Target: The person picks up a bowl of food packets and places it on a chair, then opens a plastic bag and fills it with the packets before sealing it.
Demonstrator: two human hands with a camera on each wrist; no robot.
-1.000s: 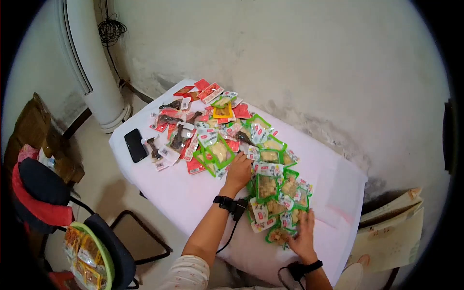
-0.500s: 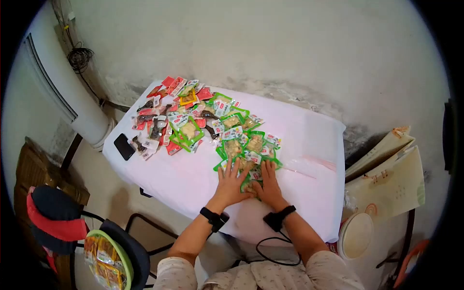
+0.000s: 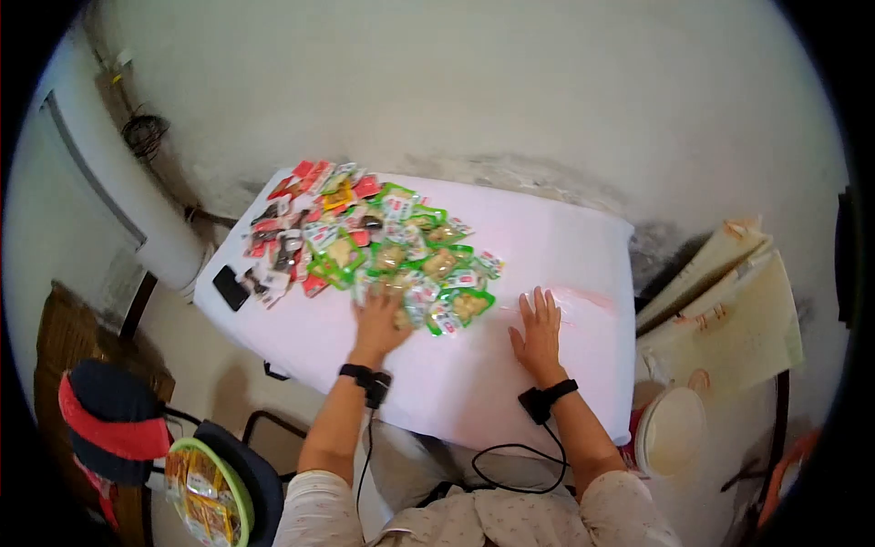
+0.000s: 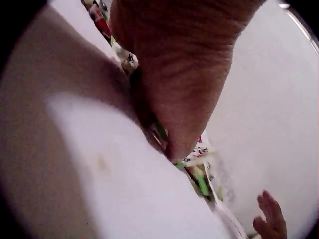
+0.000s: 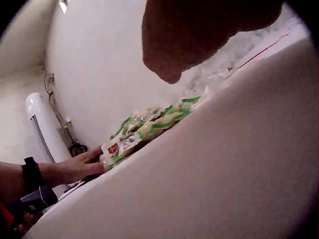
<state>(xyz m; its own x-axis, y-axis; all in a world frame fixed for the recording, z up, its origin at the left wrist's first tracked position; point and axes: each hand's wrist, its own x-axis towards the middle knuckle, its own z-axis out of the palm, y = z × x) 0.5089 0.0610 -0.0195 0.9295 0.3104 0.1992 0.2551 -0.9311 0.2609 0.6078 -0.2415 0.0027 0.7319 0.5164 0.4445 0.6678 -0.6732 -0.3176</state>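
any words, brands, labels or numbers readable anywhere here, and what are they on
No text can be read for certain.
Green-edged packets: white labels with small print and a red mark, too blurred to read.
Red packets: pale print, too small and blurred.
Packets in the green basin: labels too small.
Phone: no lettering visible.

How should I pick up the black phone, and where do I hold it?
Probably pinch the phone by both long edges at its near end, coming from the person's side: it lies flat, and packets crowd its right side, not that end.
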